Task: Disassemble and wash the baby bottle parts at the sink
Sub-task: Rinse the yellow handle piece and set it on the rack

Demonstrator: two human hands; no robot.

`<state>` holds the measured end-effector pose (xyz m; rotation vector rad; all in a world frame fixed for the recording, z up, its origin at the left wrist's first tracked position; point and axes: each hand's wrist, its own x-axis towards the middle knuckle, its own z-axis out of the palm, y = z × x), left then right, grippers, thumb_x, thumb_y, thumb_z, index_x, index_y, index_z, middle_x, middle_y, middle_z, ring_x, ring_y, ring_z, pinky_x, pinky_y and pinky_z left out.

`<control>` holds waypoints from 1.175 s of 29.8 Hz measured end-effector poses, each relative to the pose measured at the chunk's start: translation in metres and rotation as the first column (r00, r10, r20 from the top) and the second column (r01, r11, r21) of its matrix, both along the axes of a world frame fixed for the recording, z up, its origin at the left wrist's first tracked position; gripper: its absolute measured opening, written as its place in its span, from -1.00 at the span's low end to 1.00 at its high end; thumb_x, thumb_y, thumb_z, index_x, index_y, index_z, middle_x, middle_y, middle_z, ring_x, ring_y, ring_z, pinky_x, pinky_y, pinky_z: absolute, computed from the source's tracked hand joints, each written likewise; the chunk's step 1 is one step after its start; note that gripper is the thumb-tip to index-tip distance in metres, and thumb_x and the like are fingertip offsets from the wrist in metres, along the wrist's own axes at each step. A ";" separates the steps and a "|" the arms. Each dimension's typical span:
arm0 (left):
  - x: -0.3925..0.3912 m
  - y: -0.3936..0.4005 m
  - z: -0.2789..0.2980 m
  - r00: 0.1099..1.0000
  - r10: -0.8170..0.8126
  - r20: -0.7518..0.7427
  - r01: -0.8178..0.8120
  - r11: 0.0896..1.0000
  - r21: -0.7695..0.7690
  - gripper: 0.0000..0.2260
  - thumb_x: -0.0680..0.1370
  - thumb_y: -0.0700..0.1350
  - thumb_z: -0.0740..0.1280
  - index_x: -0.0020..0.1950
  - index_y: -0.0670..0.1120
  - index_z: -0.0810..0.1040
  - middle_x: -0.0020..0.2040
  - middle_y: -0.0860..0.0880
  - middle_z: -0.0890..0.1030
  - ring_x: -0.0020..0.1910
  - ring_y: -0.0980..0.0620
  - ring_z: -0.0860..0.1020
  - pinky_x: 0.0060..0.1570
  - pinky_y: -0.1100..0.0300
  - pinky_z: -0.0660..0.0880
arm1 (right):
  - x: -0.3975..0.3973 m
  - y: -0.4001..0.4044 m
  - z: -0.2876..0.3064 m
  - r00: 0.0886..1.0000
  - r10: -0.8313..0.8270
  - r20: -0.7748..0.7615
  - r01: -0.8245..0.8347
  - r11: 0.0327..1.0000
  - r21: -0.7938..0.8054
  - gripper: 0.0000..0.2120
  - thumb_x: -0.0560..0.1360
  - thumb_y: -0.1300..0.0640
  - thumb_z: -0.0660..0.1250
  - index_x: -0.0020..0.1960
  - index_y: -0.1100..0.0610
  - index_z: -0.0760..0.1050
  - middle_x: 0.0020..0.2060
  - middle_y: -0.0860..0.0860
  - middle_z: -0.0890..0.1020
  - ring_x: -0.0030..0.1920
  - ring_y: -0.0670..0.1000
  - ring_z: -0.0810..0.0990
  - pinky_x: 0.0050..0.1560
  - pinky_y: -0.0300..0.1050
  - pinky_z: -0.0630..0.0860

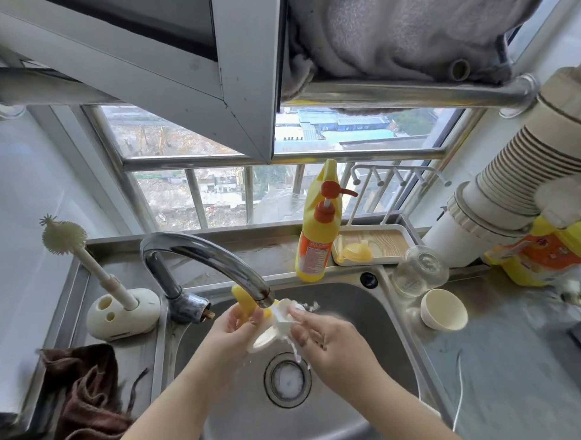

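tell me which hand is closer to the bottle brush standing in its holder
Left. The left hand is under the tap, on the side of the sink toward the bottle brush on the left counter. The right hand is farther right, over the sink basin.

This is showing a home kitchen. A steel sink (339, 415) with faucet (198, 252) is sitting under a window (196, 196). A dish soap bottle (317, 238) is standing on the rim.

A white bottle collar with yellow handles (253, 311) is held under the faucet spout, above the sink basin (344, 303), tilted with its round opening facing down-left. An empty clear glass bottle (419, 270) is seen on the desk just right of the basin.
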<state>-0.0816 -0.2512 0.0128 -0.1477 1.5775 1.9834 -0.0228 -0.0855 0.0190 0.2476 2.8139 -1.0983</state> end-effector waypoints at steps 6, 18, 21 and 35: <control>0.000 -0.002 -0.002 0.991 -0.062 0.117 0.053 0.996 0.073 -0.71 0.44 0.04 0.33 0.04 -0.13 0.58 -0.17 -0.04 0.68 -0.23 0.06 0.62 -0.07 0.03 0.53 | -0.006 0.005 -0.007 0.997 -0.076 0.023 0.079 0.980 -0.183 -0.27 0.27 -0.24 0.48 0.38 -0.18 0.31 0.08 -0.25 0.60 0.08 -0.32 0.52 0.15 -0.29 0.47; -0.018 -0.014 0.007 0.823 -0.506 -0.259 0.304 0.776 -0.552 -0.68 0.40 0.20 0.41 -0.01 0.01 0.58 -0.10 0.10 0.61 -0.10 0.23 0.54 -0.06 0.31 0.41 | -0.015 0.011 0.007 0.998 0.047 0.050 -0.031 0.963 -0.269 -0.32 0.38 0.18 0.41 0.38 -0.26 0.27 -0.01 -0.15 0.63 -0.06 -0.14 0.61 0.04 -0.24 0.55; -0.021 -0.008 0.005 0.788 -0.583 -0.198 0.407 0.734 -0.544 -0.60 0.34 0.23 0.43 -0.13 -0.10 0.56 -0.32 0.00 0.55 -0.34 0.15 0.46 -0.27 0.27 0.37 | -0.018 0.008 0.006 0.998 0.062 0.025 -0.057 0.981 -0.187 -0.30 0.39 0.12 0.41 0.43 -0.22 0.22 0.15 -0.17 0.52 0.13 -0.16 0.53 0.17 -0.24 0.48; -0.012 -0.012 -0.006 0.951 -0.237 -0.199 0.194 0.958 -0.211 -0.44 0.13 0.29 0.51 -0.12 -0.12 0.58 -0.34 -0.12 0.64 -0.35 -0.01 0.51 -0.33 0.20 0.37 | -0.014 0.003 0.010 0.989 0.117 -0.088 -0.117 0.993 0.009 -0.65 0.56 -0.09 0.14 0.34 -0.19 0.39 -0.25 -0.14 0.45 -0.15 -0.07 0.50 -0.06 -0.12 0.49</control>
